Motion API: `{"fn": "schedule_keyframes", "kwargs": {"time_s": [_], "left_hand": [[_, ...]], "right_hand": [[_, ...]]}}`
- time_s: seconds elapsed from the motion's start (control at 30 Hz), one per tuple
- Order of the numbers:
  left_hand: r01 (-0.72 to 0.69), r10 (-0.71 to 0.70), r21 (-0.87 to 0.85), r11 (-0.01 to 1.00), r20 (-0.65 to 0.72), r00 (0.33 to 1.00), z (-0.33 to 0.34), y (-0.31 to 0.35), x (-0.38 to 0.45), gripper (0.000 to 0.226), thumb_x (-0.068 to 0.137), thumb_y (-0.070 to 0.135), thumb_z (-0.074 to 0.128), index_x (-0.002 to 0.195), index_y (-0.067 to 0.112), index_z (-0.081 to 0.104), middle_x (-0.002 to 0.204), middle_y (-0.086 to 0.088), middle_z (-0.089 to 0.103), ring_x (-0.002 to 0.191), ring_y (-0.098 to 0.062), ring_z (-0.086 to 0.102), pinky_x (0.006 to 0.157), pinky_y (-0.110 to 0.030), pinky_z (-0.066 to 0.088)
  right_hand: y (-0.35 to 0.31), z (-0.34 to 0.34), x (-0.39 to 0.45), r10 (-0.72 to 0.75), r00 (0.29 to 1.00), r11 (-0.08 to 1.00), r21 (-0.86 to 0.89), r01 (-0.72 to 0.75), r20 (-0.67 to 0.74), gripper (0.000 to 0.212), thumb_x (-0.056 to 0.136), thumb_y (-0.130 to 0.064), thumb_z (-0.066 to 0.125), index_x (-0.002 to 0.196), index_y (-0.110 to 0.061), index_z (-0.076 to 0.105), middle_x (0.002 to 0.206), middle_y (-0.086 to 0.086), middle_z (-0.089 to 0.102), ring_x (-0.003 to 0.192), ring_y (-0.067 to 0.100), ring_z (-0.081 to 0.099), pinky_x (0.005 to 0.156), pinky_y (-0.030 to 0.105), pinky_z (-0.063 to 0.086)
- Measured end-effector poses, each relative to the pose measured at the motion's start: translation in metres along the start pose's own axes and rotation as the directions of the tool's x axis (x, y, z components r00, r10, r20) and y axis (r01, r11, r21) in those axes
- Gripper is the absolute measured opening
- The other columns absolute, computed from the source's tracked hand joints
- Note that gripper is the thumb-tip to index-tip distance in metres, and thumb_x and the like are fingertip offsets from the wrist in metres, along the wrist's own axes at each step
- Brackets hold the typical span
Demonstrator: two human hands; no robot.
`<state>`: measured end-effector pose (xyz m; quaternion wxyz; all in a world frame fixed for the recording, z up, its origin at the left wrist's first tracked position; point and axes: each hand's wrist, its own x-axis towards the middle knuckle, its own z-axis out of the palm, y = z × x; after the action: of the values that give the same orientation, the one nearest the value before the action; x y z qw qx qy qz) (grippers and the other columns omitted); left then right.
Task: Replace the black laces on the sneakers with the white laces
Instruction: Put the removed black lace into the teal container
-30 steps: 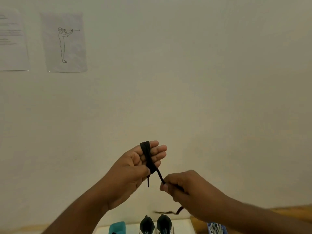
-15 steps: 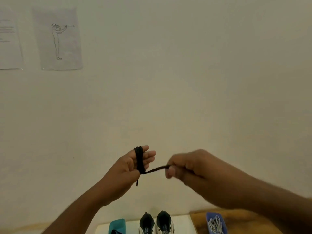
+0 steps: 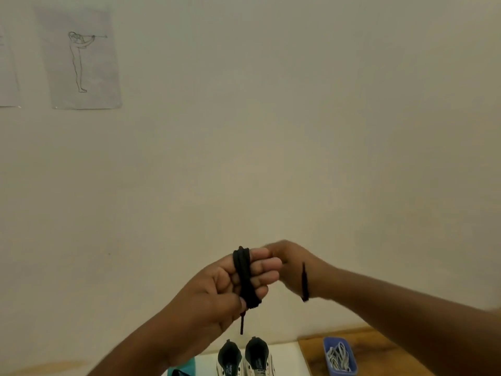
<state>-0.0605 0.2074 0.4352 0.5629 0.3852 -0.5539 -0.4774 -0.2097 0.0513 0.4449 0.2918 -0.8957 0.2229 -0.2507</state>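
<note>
No legible text, sheet on wall bears line drawing only, print on sneaker insoles too blurred to read

head cam | one view | faces forward at wall | hands close, low centre | table edge at bottom

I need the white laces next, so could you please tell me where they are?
In the head view, the white laces lie in a blue bin at bottom right, on the wooden tabletop, right of the sneakers.
</note>
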Motion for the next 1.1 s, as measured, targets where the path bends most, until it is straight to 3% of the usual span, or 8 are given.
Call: {"fn": "schedule_keyframes", "kwargs": {"time_s": [0.13, 0.27, 0.4, 0.5, 0.7, 0.8, 0.97, 1.1], "left_hand": [[-0.089, 0.087, -0.020, 0.996, -0.072, 0.994, -0.008, 0.009, -0.001, 0.074, 0.084, -0.036, 0.020, 0.134, 0.007, 0.054, 0.128, -0.009, 0.069, 0.122, -0.021, 0.064, 0.097, -0.026, 0.053], [-0.116, 0.132, 0.088, 0.989, -0.208, 0.969, -0.018, 0.003, 0.007, 0.076, 0.084, -0.036, 0.023, 0.136, 0.011, 0.052, 0.127, -0.002, 0.070, 0.122, -0.016, 0.064, 0.095, -0.020, 0.053], [-0.070, 0.089, 0.082, 0.994, -0.263, 0.961, -0.030, -0.010, 0.008, 0.076, 0.084, -0.036, 0.024, 0.136, 0.011, 0.052, 0.126, -0.002, 0.070, 0.122, -0.016, 0.064, 0.093, -0.020, 0.053], [-0.014, 0.047, 0.130, 0.991, -0.252, 0.967, -0.030, -0.020, 0.010, 0.076, 0.083, -0.036, 0.029, 0.134, 0.014, 0.052, 0.124, -0.002, 0.071, 0.121, -0.017, 0.064, 0.091, -0.020, 0.053], [0.031, -0.025, 0.247, 0.969, -0.028, 0.999, 0.004, -0.024, 0.019, 0.039, 0.096, -0.014, 0.042, 0.118, 0.003, 0.070, 0.109, -0.020, 0.074, 0.091, -0.025, 0.075, 0.080, -0.031, 0.056], [0.038, -0.038, 0.010, 0.999, 0.022, 0.999, 0.011, -0.016, 0.015, 0.060, 0.075, -0.020, 0.047, 0.127, 0.005, 0.063, 0.122, -0.018, 0.070, 0.109, -0.025, 0.070, 0.092, -0.031, 0.055], [-0.019, 0.023, -0.153, 0.988, 0.026, 0.999, -0.003, -0.015, 0.001, 0.074, 0.070, -0.026, 0.031, 0.135, 0.001, 0.053, 0.132, -0.020, 0.064, 0.124, -0.030, 0.062, 0.095, -0.030, 0.055], [-0.105, 0.091, -0.320, 0.942, -0.059, 0.994, -0.004, -0.013, 0.001, 0.050, 0.086, -0.012, 0.051, 0.134, 0.000, 0.054, 0.133, -0.021, 0.063, 0.124, -0.032, 0.062, 0.093, -0.031, 0.057]], "right_hand": [[-0.003, 0.029, -0.041, -0.015, 0.982, 0.991, -0.125, 0.039, 0.188, 0.023, 0.105, -0.035, 0.052, 0.105, -0.027, 0.073, 0.083, -0.013, 0.065, 0.072, -0.005, 0.058, 0.070, 0.017, 0.047], [-0.030, 0.033, -0.070, -0.131, 0.949, 0.967, -0.174, 0.185, 0.286, 0.028, 0.105, -0.038, 0.051, 0.110, -0.018, 0.070, 0.101, -0.005, 0.073, 0.088, 0.009, 0.067, 0.083, 0.031, 0.053], [-0.062, 0.005, -0.077, -0.193, 0.966, 0.945, -0.232, 0.230, 0.174, 0.021, 0.106, -0.037, 0.047, 0.103, -0.027, 0.066, 0.084, -0.015, 0.064, 0.076, 0.005, 0.059, 0.067, 0.016, 0.046], [-0.075, -0.020, -0.065, -0.208, 0.977, 0.924, -0.315, 0.215, 0.056, 0.021, 0.107, -0.034, 0.046, 0.095, -0.030, 0.063, 0.081, -0.012, 0.063, 0.075, 0.008, 0.059, 0.064, 0.020, 0.047], [-0.063, -0.047, -0.013, -0.224, 0.974, 0.919, -0.338, 0.204, -0.021, 0.018, 0.105, -0.030, 0.052, 0.100, -0.025, 0.069, 0.085, -0.009, 0.067, 0.081, 0.006, 0.061, 0.069, 0.019, 0.048], [-0.044, -0.042, 0.004, -0.194, 0.979, 0.958, -0.224, 0.176, -0.061, 0.018, 0.103, -0.028, 0.057, 0.098, -0.021, 0.073, 0.085, -0.007, 0.069, 0.077, 0.005, 0.061, 0.070, 0.020, 0.048], [-0.010, -0.005, -0.009, -0.088, 0.995, 0.996, 0.007, 0.088, -0.044, 0.019, 0.097, -0.021, 0.057, 0.095, -0.016, 0.075, 0.092, 0.004, 0.075, 0.088, 0.025, 0.069, 0.086, 0.050, 0.056], [-0.015, 0.031, -0.044, -0.001, 0.999, 1.000, -0.003, 0.001, 0.032, 0.023, 0.102, -0.029, 0.059, 0.083, -0.024, 0.072, 0.075, -0.009, 0.070, 0.066, 0.009, 0.061, 0.068, 0.029, 0.053]]}}
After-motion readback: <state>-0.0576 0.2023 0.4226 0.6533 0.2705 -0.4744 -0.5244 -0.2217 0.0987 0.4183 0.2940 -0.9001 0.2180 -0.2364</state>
